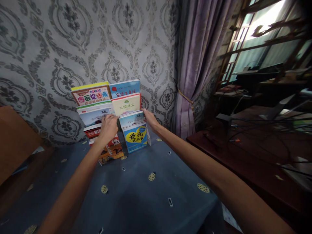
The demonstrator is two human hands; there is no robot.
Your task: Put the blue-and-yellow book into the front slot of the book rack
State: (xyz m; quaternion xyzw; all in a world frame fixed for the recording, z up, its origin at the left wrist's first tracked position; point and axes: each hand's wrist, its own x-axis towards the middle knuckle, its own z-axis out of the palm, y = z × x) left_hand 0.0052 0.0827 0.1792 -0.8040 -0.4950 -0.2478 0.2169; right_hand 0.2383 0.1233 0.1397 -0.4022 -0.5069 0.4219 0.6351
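Note:
Several books stand in two stepped columns on a rack against the wall. A pale blue book (pixel 131 121) in the right column sits between my two hands. My left hand (pixel 109 126) grips its left edge with bent fingers, partly covering a book with a mountain picture (pixel 92 118). At its right edge, my right hand (pixel 150 120) has its fingers closed; their tips are partly hidden behind the book. Behind it rises a cream book (pixel 126 105) with a red border. A blue book with a yellow heart (pixel 135 138) stands in front.
A dark blue tablecloth with pineapple prints (pixel 136 195) covers the table. To the left is a brown cardboard box (pixel 17 139). A purple curtain (pixel 192 65) hangs right of the books. Tangled black cables lie on a dark red table (pixel 243 156) at the right.

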